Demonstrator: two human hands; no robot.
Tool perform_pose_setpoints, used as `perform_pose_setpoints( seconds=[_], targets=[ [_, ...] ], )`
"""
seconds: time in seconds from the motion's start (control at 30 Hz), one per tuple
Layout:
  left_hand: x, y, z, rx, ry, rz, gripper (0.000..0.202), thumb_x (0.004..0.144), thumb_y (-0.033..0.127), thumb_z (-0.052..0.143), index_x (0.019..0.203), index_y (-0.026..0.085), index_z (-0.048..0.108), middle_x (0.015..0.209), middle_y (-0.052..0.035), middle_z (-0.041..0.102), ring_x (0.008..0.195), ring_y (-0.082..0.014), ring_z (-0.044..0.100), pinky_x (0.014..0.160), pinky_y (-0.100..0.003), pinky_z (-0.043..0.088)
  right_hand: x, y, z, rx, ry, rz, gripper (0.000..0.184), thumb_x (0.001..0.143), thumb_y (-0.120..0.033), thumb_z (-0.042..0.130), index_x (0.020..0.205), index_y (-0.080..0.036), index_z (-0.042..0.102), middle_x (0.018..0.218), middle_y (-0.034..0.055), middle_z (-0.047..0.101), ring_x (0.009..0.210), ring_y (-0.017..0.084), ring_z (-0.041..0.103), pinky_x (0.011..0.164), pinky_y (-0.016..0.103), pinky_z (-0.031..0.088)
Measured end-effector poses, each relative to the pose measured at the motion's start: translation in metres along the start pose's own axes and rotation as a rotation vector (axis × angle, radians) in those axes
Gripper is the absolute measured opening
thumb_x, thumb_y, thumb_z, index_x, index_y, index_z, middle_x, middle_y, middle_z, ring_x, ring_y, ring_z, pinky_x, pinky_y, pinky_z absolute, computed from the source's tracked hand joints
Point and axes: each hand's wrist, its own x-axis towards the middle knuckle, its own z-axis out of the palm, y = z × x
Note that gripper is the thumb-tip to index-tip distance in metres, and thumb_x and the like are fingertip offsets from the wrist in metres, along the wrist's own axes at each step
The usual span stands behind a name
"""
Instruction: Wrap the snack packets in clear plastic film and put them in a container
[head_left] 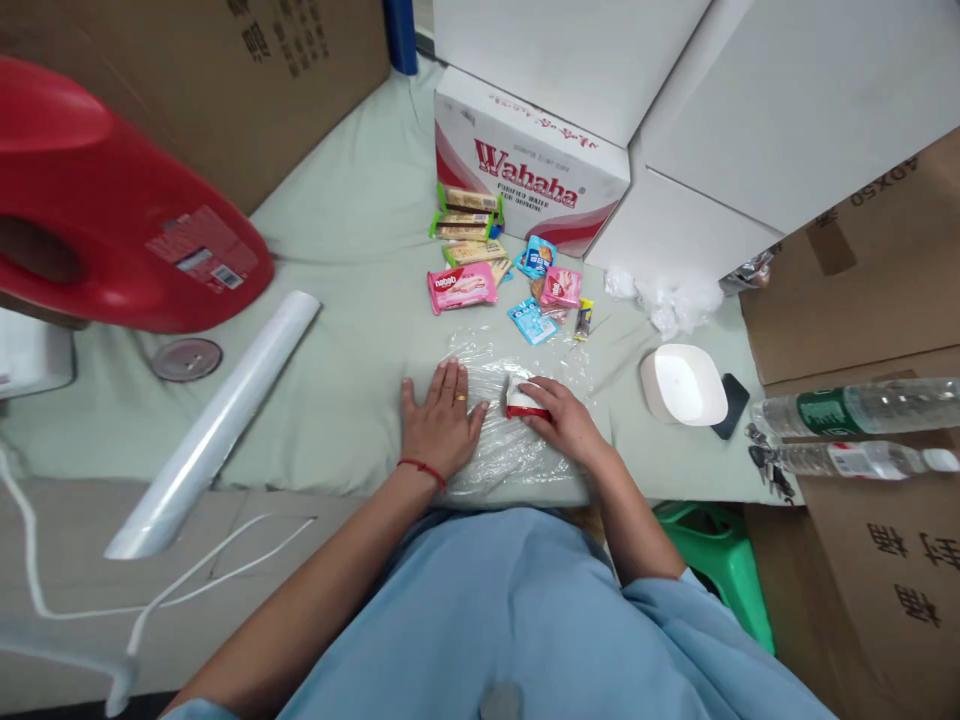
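At the near edge of the tabletop (pixel 352 330), just in front of the person's body, a small red-and-white packet (pixel 523 403) lies on a sheet of clear film (pixel 517 460). The right hand (pixel 564 422) grasps the packet from its right side, with the fingers curled over the top. The left hand (pixel 442 425) lies just left of the packet and does not touch it. It is released and flat, palm down on the film with the fingers spread, and has a ring on one finger and a red string at the wrist.

Beyond the film is a loose pile of snacks: a pink wafer packet (pixel 463 287), blue packets (pixel 531 321), a smaller pink packet (pixel 562 287) and wafer bars (pixel 466 213) stacked against a Wahaha box (pixel 525 175). Crumpled plastic (pixel 670 298) sits to the right of the pile. A white bowl (pixel 681 385) stands near the right hand, with a dark phone (pixel 733 405) touching its far side.

A pale green cloth covers the tabletop. A roll of film (pixel 217 425) lies slantwise to the left, well apart from the hands, near a round lid (pixel 186 359) and a big red jug (pixel 112 200). White boxes (pixel 787 100) and cardboard boxes (pixel 862 270) close in the back and the right side. Two water bottles (pixel 855 410) and keys (pixel 765 465) lie on a carton at the right, and a green stool (pixel 720 570) stands below them.

Bare cloth lies between the left hand and the roll, and between the film and the snacks. The tabletop's front edge runs just under both wrists, and a white cable (pixel 187 578) trails below it on the left.
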Motion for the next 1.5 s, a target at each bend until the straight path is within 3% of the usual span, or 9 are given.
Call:
perform_pose_setpoints(
  seconds=[0.17, 0.4, 0.53, 0.73, 0.83, 0.93, 1.13, 1.33, 1.5],
  targets=[
    [-0.007, -0.005, 0.0, -0.029, -0.005, 0.026, 0.071, 0.108, 0.048, 0.024, 0.168, 0.01, 0.027, 0.175, -0.018, 0.027, 0.163, -0.032, 0.028, 0.129, -0.074, 0.0, -0.018, -0.007, 0.006, 0.016, 0.022, 0.042, 0.053, 0.1, -0.029, 0.064, 0.153, -0.033, 0.057, 0.155, 0.0111, 0.057, 0.14, 0.029, 0.059, 0.115, 0.047, 0.052],
    [-0.005, -0.005, -0.002, -0.049, -0.005, 0.041, 0.07, 0.109, 0.047, 0.024, 0.167, 0.01, 0.03, 0.174, -0.0185, 0.028, 0.162, -0.0325, 0.029, 0.128, -0.075, -0.001, -0.016, -0.023, -0.019, 0.001, 0.175, 0.061, 0.049, 0.102, -0.033, 0.061, 0.151, -0.035, 0.059, 0.148, 0.0095, 0.062, 0.137, 0.028, 0.061, 0.113, 0.045, 0.054],
    [-0.006, -0.006, -0.003, -0.094, 0.025, 0.041, 0.068, 0.108, 0.046, 0.029, 0.168, 0.013, 0.031, 0.173, -0.0188, 0.032, 0.161, -0.033, 0.033, 0.129, -0.072, -0.001, 0.0, -0.023, -0.008, -0.032, 0.078, 0.038, 0.052, 0.101, -0.03, 0.063, 0.153, -0.036, 0.057, 0.15, 0.0108, 0.06, 0.137, 0.029, 0.062, 0.113, 0.048, 0.055],
    [-0.013, -0.028, -0.014, -0.236, 0.127, 0.053, 0.061, 0.107, 0.042, 0.035, 0.161, 0.017, 0.044, 0.173, -0.0141, 0.036, 0.161, -0.0288, 0.034, 0.132, -0.059, 0.022, -0.005, -0.012, -0.001, 0.009, 0.043, -0.021, 0.061, 0.101, -0.034, 0.064, 0.159, -0.037, 0.048, 0.168, 0.0132, 0.04, 0.15, 0.033, 0.051, 0.117, 0.054, 0.052],
    [-0.028, -0.053, -0.031, -0.32, 0.148, 0.165, 0.055, 0.105, 0.036, 0.036, 0.156, 0.023, 0.053, 0.167, -0.0073, 0.049, 0.161, -0.0251, 0.034, 0.131, -0.05, 0.033, -0.04, -0.012, -0.018, 0.052, 0.091, -0.035, 0.057, 0.102, -0.037, 0.063, 0.157, -0.04, 0.049, 0.162, 0.0122, 0.047, 0.144, 0.032, 0.055, 0.112, 0.053, 0.057],
    [-0.047, -0.078, -0.042, -0.35, -0.037, 0.444, 0.056, 0.1, 0.032, 0.041, 0.155, 0.032, 0.054, 0.159, -0.0017, 0.059, 0.156, -0.0235, 0.042, 0.132, -0.049, 0.032, -0.08, -0.014, -0.025, 0.059, 0.036, -0.073, 0.057, 0.096, -0.043, 0.072, 0.151, -0.041, 0.054, 0.142, 0.0124, 0.064, 0.128, 0.035, 0.065, 0.102, 0.057, 0.06],
    [-0.063, -0.095, -0.03, -0.192, -0.171, 0.628, 0.042, 0.096, 0.034, 0.058, 0.137, 0.031, 0.069, 0.163, -0.0049, 0.054, 0.154, -0.0274, 0.045, 0.134, -0.054, 0.021, -0.112, -0.006, -0.004, 0.018, 0.053, -0.076, 0.027, 0.103, -0.027, 0.06, 0.127, -0.035, 0.071, 0.131, 0.0107, 0.073, 0.115, 0.032, 0.069, 0.097, 0.057, 0.06],
    [-0.028, -0.09, -0.045, -0.41, -0.229, 0.508, 0.03, 0.104, 0.035, 0.047, 0.101, 0.027, 0.076, 0.129, -0.0058, 0.078, 0.129, -0.0231, 0.067, 0.121, -0.046, 0.04, -0.074, -0.007, -0.038, 0.206, -0.01, -0.06, 0.026, 0.109, -0.031, 0.049, 0.115, -0.027, 0.073, 0.101, 0.0077, 0.078, 0.093, 0.022, 0.074, 0.082, 0.036, 0.06],
    [0.024, -0.069, -0.06, -0.5, -0.199, 0.046, 0.044, 0.098, 0.059, 0.047, 0.086, 0.022, 0.068, 0.075, -0.0017, 0.071, 0.07, -0.0196, 0.064, 0.069, -0.03, 0.049, -0.02, 0.004, -0.068, 0.208, 0.022, 0.032, 0.023, 0.105, -0.031, 0.054, 0.107, -0.022, 0.075, 0.098, 0.0044, 0.079, 0.088, 0.017, 0.072, 0.082, 0.027, 0.053]
  ],
)
